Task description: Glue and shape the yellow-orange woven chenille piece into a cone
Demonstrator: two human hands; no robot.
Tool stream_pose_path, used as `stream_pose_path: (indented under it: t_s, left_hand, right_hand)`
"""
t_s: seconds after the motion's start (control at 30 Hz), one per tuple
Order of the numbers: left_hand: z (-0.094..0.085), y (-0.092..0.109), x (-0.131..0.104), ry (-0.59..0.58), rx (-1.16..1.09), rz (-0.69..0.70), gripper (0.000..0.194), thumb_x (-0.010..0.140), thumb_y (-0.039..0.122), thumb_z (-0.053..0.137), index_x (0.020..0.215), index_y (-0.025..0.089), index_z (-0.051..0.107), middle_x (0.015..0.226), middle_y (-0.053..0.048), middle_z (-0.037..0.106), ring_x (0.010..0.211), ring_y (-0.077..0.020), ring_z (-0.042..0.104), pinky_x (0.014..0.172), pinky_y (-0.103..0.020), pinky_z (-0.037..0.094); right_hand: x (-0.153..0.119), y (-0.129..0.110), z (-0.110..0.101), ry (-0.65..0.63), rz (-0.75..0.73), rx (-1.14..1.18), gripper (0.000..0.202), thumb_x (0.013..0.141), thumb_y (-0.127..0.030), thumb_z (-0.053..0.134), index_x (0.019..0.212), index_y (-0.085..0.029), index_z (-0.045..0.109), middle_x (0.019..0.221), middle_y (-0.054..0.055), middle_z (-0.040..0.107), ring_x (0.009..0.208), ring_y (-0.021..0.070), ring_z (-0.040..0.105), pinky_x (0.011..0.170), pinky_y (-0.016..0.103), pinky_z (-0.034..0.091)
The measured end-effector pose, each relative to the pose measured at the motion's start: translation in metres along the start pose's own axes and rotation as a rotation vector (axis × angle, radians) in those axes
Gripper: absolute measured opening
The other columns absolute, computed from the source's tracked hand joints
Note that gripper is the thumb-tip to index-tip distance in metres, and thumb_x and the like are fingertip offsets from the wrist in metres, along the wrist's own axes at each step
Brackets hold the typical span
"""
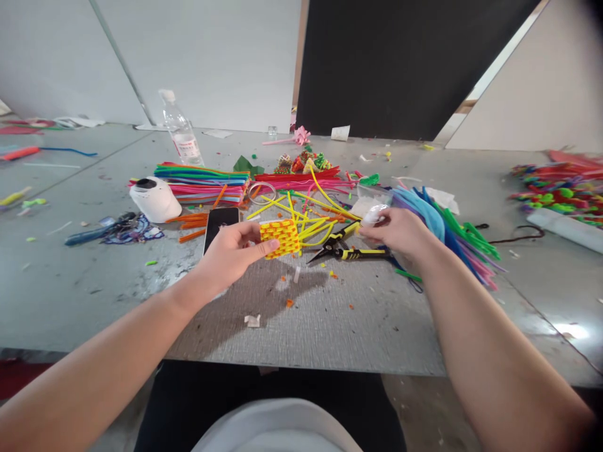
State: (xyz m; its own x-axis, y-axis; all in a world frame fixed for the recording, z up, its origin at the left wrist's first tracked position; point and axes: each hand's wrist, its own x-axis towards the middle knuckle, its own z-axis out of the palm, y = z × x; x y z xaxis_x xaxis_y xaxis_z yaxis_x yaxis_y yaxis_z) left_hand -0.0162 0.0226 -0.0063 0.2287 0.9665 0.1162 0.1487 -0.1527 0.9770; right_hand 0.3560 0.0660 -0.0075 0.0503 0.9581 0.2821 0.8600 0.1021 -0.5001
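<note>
My left hand [235,251] holds a woven yellow and orange square [279,238] by its left side, thumb on the front face. My right hand [393,229] is closed on a small clear plastic piece [374,215], above the right part of the table. Just below and left of that hand lie yellow and black pliers [346,248], their jaws apart. Loose yellow pipe cleaners [318,227] are spread behind the square. A dark phone [222,221] lies partly behind my left hand.
Bundles of coloured pipe cleaners [202,182] lie behind the phone, near a white container [155,199] and a plastic bottle [181,132]. Blue and green strands [438,220] lie beyond my right wrist. Small scraps dot the grey table [330,333].
</note>
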Motion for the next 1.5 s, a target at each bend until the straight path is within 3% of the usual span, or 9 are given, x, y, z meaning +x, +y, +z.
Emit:
stream_pose_path:
  t_s: [0.13,0.27,0.37,0.53,0.97,1.1,1.23,1.33,1.5]
  left_hand:
    - [0.002,-0.003,0.002,0.005,-0.069,-0.011,0.037,0.074,0.048,0.088,0.092,0.019,0.074,0.085,-0.004,0.073,0.074,-0.0172,0.066,0.065,-0.029,0.051]
    - [0.009,0.002,0.002,-0.028,-0.164,-0.038,0.038,0.074,0.046,0.088,0.094,0.017,0.074,0.088,-0.004,0.075,0.077,-0.0154,0.068,0.073,-0.029,0.053]
    - [0.011,0.006,0.001,-0.089,-0.206,-0.045,0.037,0.073,0.045,0.089,0.091,0.016,0.075,0.088,-0.005,0.076,0.078,-0.0161,0.068,0.075,-0.03,0.054]
    - [0.012,0.007,-0.001,-0.143,-0.175,-0.04,0.031,0.073,0.041,0.09,0.082,0.016,0.074,0.08,-0.002,0.073,0.073,-0.0149,0.066,0.071,-0.029,0.052]
    - [0.015,-0.003,-0.001,-0.118,-0.238,-0.133,0.032,0.075,0.042,0.088,0.066,0.018,0.07,0.069,-0.002,0.066,0.066,-0.0154,0.058,0.063,-0.031,0.044]
    - [0.017,-0.003,0.001,-0.064,-0.321,-0.152,0.034,0.076,0.042,0.089,0.065,0.016,0.069,0.067,-0.001,0.06,0.065,-0.0121,0.052,0.062,-0.028,0.039]
    - [0.021,0.003,0.001,-0.009,-0.488,-0.206,0.031,0.076,0.039,0.089,0.069,0.015,0.071,0.067,0.001,0.056,0.062,-0.0081,0.044,0.058,-0.025,0.034]
    - [0.023,0.008,-0.001,-0.028,-0.62,-0.249,0.027,0.079,0.036,0.087,0.073,0.014,0.073,0.074,0.0,0.06,0.066,-0.0083,0.048,0.058,-0.024,0.036]
    - [0.022,0.01,-0.005,-0.108,-0.743,-0.281,0.024,0.08,0.036,0.086,0.082,0.014,0.075,0.084,-0.003,0.067,0.071,-0.0094,0.055,0.061,-0.023,0.041]
  right_hand:
    - [0.003,-0.008,-0.039,-0.029,0.085,-0.086,0.04,0.05,-0.046,0.097,0.065,-0.019,0.072,0.059,0.005,0.066,0.048,0.0153,0.054,0.049,0.031,0.037]
    - [-0.015,-0.036,-0.057,0.043,0.035,0.077,0.031,0.078,-0.044,0.083,0.061,-0.021,0.07,0.044,-0.002,0.047,0.041,0.0095,0.033,0.045,0.032,0.025]
    - [-0.039,-0.078,-0.032,0.001,-0.082,0.477,0.027,0.092,-0.045,0.067,0.081,-0.021,0.075,0.053,-0.003,0.049,0.048,0.0108,0.038,0.046,0.029,0.026]
    - [-0.069,-0.129,0.023,-0.392,-0.154,0.581,0.037,0.088,-0.054,0.071,0.076,-0.019,0.066,0.066,-0.002,0.053,0.058,0.0118,0.043,0.051,0.027,0.033]
    - [-0.073,-0.128,0.044,-0.425,-0.086,0.596,0.054,0.094,-0.064,0.058,0.064,-0.02,0.049,0.059,-0.005,0.033,0.055,0.0093,0.029,0.049,0.027,0.022]
    - [-0.075,-0.131,0.043,-0.15,-0.228,0.497,0.037,0.098,-0.052,0.058,0.081,-0.019,0.059,0.07,-0.001,0.05,0.062,0.0122,0.046,0.055,0.028,0.036]
    - [-0.079,-0.137,0.047,0.258,-0.611,0.228,0.032,0.087,-0.033,0.074,0.111,-0.017,0.061,0.098,0.01,0.063,0.086,0.0229,0.06,0.072,0.039,0.052]
    - [-0.078,-0.138,0.05,0.371,-0.886,0.019,0.03,0.086,-0.021,0.075,0.113,-0.018,0.062,0.108,0.015,0.065,0.097,0.0279,0.06,0.086,0.048,0.053]
    - [-0.075,-0.137,0.047,0.481,-1.01,-0.022,0.032,0.084,-0.007,0.075,0.111,-0.019,0.063,0.1,0.011,0.072,0.091,0.0258,0.061,0.083,0.045,0.055]
